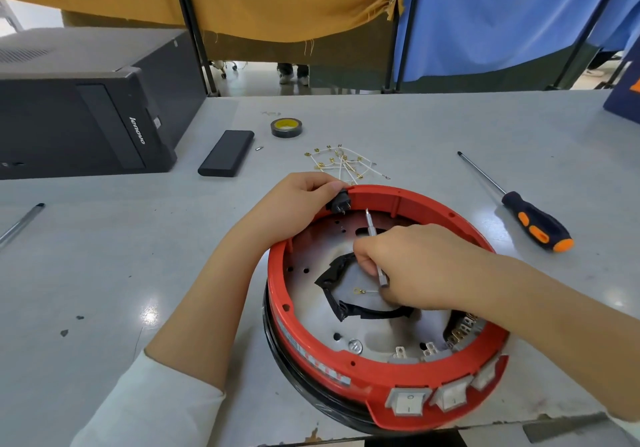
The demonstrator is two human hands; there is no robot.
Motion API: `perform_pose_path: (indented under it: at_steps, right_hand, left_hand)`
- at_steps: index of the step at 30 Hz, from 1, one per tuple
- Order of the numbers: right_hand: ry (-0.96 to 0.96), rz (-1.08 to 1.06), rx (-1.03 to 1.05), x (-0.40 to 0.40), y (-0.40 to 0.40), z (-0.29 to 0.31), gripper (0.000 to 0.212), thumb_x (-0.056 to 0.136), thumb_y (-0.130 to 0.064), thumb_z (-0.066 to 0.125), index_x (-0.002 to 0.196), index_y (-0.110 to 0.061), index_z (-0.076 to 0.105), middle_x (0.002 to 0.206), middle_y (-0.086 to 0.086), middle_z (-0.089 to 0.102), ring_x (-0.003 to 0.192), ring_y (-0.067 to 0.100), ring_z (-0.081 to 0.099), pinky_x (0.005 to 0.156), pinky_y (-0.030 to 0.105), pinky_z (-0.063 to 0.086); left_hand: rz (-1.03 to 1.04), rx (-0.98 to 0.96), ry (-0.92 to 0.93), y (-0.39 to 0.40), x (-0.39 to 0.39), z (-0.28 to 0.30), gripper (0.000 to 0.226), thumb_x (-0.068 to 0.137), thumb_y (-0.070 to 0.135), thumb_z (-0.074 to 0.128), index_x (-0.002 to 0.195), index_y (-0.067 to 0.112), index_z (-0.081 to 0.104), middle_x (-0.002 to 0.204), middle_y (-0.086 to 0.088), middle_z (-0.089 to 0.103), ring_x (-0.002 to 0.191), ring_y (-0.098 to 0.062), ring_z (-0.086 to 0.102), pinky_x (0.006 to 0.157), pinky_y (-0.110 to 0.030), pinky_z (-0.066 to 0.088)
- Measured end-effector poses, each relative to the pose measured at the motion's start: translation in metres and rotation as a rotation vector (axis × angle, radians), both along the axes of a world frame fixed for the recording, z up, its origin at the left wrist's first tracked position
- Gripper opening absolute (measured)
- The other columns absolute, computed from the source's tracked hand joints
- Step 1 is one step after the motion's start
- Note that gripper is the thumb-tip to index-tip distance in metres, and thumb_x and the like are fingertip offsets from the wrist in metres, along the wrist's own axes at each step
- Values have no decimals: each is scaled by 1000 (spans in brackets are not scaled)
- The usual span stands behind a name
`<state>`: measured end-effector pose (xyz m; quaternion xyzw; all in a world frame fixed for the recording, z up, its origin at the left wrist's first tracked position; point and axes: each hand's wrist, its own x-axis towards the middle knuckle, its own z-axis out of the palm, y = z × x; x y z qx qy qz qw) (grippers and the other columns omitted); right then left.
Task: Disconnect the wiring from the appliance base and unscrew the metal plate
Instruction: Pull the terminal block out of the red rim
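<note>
Left hand (298, 204) fingers gripping red appliance base (377, 382) rim; right hand (408, 266) fingers pinching screwdriver bit (374, 242)

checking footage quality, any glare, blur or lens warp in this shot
Head view: ceiling light glares off the grey table and the metal plate inside the red base; wide-angle warp bows the table's far edge; the rocker switches near the bottom are smeared and soft; the right hand casts a soft shadow on the plate.

Black computer tower (86, 107) far left; black case (225, 153), tape roll (286, 127) behind; pen (20, 223) left edge.
</note>
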<state>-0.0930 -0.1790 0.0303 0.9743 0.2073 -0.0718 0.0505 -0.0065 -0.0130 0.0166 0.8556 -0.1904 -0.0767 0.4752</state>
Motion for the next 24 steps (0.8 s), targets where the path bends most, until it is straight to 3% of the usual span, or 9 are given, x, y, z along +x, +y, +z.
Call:
perform_pose_path:
  at_steps: [3,6,11,14,16,20,24]
  right_hand:
    - [99,5,135,2,-4,3,27,70,-20,59,71,-30,34,67,-7,50,59,10,45,49,35,35]
    - [200,-48,519,2,-12,13,26,68,-13,61,73,-30,42,74,-5,60,67,21,55,64,46,49]
    - [281,-77,982,4,-21,24,32,78,0,58,93,-28,55,71,-9,58,53,9,48,50,25,44]
    - [271,-86,1113,13,-24,31,28,78,3,57,90,-22,61,69,-4,56,53,15,55,43,26,44]
    - [221,-133,1198,26,-26,36,24,80,3,57,85,-20,64,66,-3,56,59,33,57,41,25,42]
    - [168,-327,1243,73,-36,45,21,84,2,55,89,-17,62,71,-1,60,63,13,65,41,22,43]
    - [230,-525,1102,124,-38,31,19,84,-1,60,98,-15,58,84,5,63,59,12,67,43,21,47]
  left_hand:
    - [8,-5,2,0,0,0,24,96,36,49,91,30,71,100,-3,69,90,-15,60,84,-19,43]
    - [2,-15,0,-1,-1,1,24,96,34,49,91,28,71,101,-6,69,84,-8,56,87,-25,45]
    - [6,-14,8,-1,-2,2,25,96,34,48,94,26,71,101,-8,69,93,-22,61,91,-34,46]
    - [0,-8,14,-1,-3,3,26,96,35,47,97,23,71,102,-10,68,85,-15,57,88,-32,46]
    - [-2,-10,15,-2,-3,2,27,96,35,47,96,21,71,102,-14,66,80,-11,52,82,-29,44]
    - [0,-18,22,-1,-3,3,26,97,34,47,93,25,70,97,-6,68,81,-9,56,79,-20,42]
    - [-4,-29,26,-1,-2,2,25,97,33,46,95,26,71,96,0,69,90,-13,60,82,-16,42]
